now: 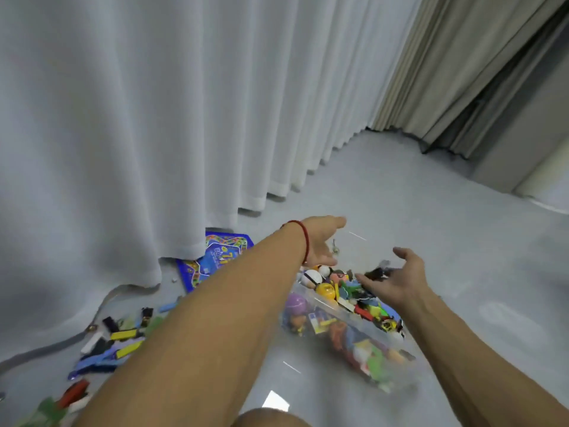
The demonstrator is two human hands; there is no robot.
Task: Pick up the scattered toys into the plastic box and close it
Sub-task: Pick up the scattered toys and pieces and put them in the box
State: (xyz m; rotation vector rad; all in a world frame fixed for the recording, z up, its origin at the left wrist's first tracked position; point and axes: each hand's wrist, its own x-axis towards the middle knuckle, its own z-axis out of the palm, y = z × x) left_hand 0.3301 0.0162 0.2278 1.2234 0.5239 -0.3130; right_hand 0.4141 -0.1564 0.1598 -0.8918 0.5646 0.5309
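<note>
The clear plastic box [345, 322] sits on the floor, heaped with toys. Both the left hand [323, 241] and right hand [391, 278] hover over its far end, fingers spread, holding nothing. Loose blocks [117, 343] left of the box risk being forgotten; overfilling may stop the lid closing.

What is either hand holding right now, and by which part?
Nothing, as far as the blurred frame shows. The left hand and right hand are both open, fingers spread, above the far end of the box of toys.
</note>
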